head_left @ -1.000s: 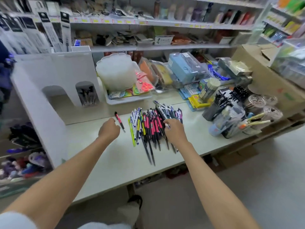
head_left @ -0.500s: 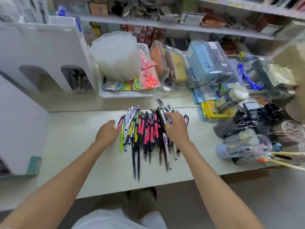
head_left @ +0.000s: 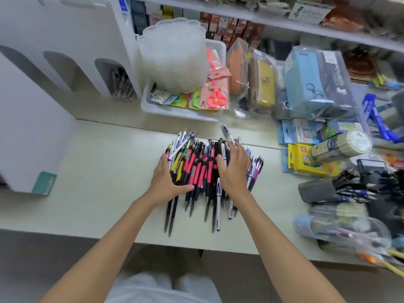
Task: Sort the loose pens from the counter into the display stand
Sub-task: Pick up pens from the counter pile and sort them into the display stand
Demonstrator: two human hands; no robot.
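Two bare arms reach forward, hands low and side by side.
The left hand (head_left: 165, 182) lies palm down, fingers straight and together, thumb stretched toward the right hand (head_left: 235, 171), which is also palm down with fingers straight and slightly spread.

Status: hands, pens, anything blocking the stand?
Hands open: left hand flat against pen pile, right hand spread on top. No pen lifted; display stand back left. A white tub beside it, not blocking.
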